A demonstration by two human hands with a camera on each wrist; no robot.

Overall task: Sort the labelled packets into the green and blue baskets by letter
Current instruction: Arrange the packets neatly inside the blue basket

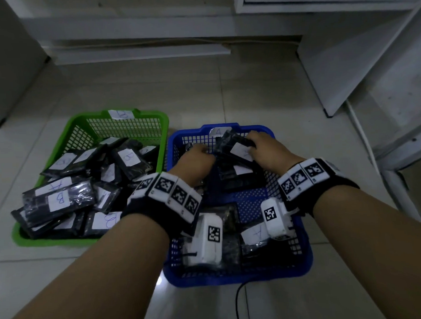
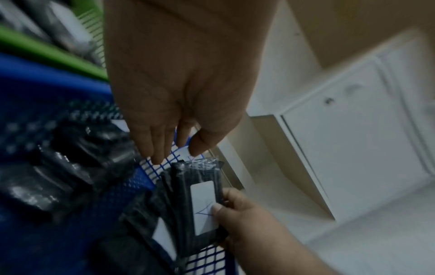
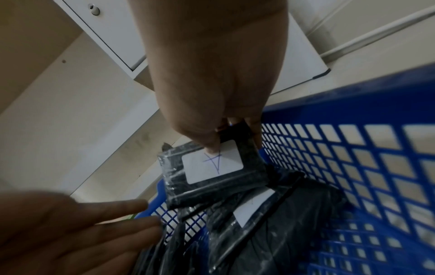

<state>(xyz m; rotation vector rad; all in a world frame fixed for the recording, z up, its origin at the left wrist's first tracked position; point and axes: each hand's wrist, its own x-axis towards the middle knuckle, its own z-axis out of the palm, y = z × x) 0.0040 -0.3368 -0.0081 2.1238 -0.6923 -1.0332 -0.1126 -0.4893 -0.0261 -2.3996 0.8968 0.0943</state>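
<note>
Both hands are over the far end of the blue basket [image 1: 306,258], tagged A. My right hand [image 1: 264,145] pinches a black packet [image 3: 212,173] with a white label marked A, thumb on the label, holding it tilted above other packets in the basket. In the left wrist view the same packet [image 2: 200,204] hangs below my left hand [image 2: 174,147], whose fingers are straight and hold nothing. My left hand [image 1: 197,155] hovers just left of the packet. The green basket [image 1: 84,118], tagged B, sits to the left, full of several black packets [image 1: 60,200] labelled B.
Both baskets stand side by side on a pale tiled floor [image 1: 226,87]. White cabinets [image 1: 344,47] rise behind and to the right, and a white panel leans at the right. A black cable [image 1: 238,301] runs over the floor near the blue basket's front edge.
</note>
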